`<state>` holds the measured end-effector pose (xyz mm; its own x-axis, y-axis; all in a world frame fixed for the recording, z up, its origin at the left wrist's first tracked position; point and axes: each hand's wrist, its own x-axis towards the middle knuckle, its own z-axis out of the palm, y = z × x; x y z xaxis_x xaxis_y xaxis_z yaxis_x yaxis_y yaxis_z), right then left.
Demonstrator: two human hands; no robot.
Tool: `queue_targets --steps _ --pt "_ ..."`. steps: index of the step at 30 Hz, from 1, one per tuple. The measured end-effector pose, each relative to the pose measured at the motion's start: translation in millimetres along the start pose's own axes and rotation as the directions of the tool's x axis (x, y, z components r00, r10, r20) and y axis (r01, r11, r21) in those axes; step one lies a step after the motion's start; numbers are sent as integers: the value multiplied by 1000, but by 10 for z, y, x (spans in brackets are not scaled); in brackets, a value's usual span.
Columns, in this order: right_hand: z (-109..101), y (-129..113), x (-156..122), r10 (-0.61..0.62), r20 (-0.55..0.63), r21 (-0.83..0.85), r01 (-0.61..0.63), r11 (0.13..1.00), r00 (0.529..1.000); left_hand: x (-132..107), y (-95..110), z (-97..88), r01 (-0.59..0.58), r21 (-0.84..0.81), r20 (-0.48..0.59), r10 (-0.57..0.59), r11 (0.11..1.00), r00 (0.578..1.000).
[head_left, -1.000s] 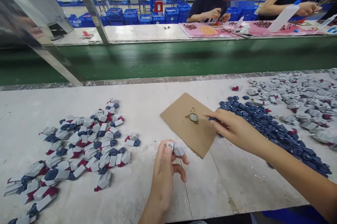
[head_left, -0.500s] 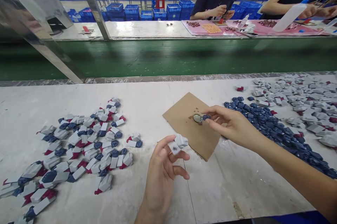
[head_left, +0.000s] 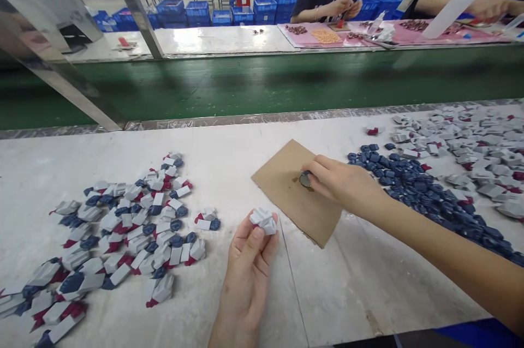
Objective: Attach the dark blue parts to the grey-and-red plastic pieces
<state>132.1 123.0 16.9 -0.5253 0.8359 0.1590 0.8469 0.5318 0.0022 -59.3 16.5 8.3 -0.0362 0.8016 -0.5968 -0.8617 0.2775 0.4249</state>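
My left hand point(head_left: 249, 266) is closed around a small light grey plastic piece point(head_left: 264, 221) with a trace of dark red at its edge. The thumb presses on it from the near side. Over a brown cardboard sheet point(head_left: 282, 168), my right hand point(head_left: 335, 179) has its fingers pinched at a small round cap-like dish point(head_left: 305, 180) with a fluted rim. Between those fingertips a small dark blue plastic piece is mostly hidden, at or in the dish. Wet brown spots mark the cardboard around the dish.
Joined grey, blue and red pieces point(head_left: 135, 228) spread over the left of the table. To the right lie a dark blue heap point(head_left: 426, 195) and grey-and-red pieces point(head_left: 470, 146). Beyond a green belt point(head_left: 245, 83), two people work at another table with a white squeeze bottle point(head_left: 450, 14).
My right hand has moved slightly left, bringing the blue piece to the dish. My left fingers have curled in and turned the grey piece, shifting slightly left. The camera view has tilted a little.
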Motion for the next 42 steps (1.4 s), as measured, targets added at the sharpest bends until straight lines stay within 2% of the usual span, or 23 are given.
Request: queue_targets --steps 2,3,6,9,11,13,15,16,18,20,21,23,26,28,32,34,36,38,40,42 --pt "-41 -4 12 60 8 205 -60 977 998 -11 8 5 -8 -10 12 8 1000 1000" --pt "-67 -4 10 92 20 337 -93 937 996 -15 11 6 -13 -17 9 13 1000 1000" --pt "-137 3 -22 151 130 675 -199 711 980 -15 15 0 -9 -32 -33 8 999 999" --pt "-174 12 -75 135 228 826 -265 498 964 -9 10 -12 -3 -28 -58 1 1000 998" --pt "-186 16 -107 121 246 866 -274 418 962 -4 2 -23 -12 -29 -30 11 1000 1000" --pt "-198 20 -131 117 247 884 -273 378 962 2 -8 -32 -22 -34 3 22 999 1000" --pt "-206 31 -144 114 235 880 -261 397 965 2 -14 -27 -26 -39 10 27 999 1000" --pt "-204 42 -147 114 223 855 -250 453 968 -1 -13 -17 -27 -40 -7 27 999 1000" --pt "-180 74 -148 123 182 731 -217 647 976 -19 -7 19 -28 -32 -62 25 999 998" --pt "-133 111 -144 141 133 513 -190 837 981 -44 2 61 -36 -10 -109 35 999 993" --pt "-106 126 -140 142 114 401 -176 899 983 -56 5 76 -41 -1 -119 40 999 992" --pt "-63 142 -130 103 86 244 -121 962 991 -68 5 81 -50 -2 -114 49 999 992" --pt "-43 127 -107 -21 30 175 15 985 999 -56 -12 40 -48 -18 -94 46 999 995" --pt "-42 107 -90 -74 -12 157 75 985 997 -37 -30 13 -68 27 -71 70 997 995" --pt "-1 96 -62 -90 9 55 90 994 996 -10 -71 1 -207 210 -73 227 956 971" --pt "8 93 -57 -94 33 57 92 994 995 -9 -91 -7 -264 273 -74 294 925 953" --pt "-38 56 -64 -65 -21 153 68 986 998 -18 -107 -21 -295 322 -39 324 900 945" --pt "-158 -41 -89 32 -105 329 4 944 994 -35 -122 -28 -338 365 12 358 867 934" --pt "-330 -195 -130 119 -144 512 -29 858 982 -57 -135 -17 -400 397 59 412 826 909" --pt "-497 -370 -172 107 -169 632 24 774 980 -77 -147 7 -451 421 98 455 787 885"
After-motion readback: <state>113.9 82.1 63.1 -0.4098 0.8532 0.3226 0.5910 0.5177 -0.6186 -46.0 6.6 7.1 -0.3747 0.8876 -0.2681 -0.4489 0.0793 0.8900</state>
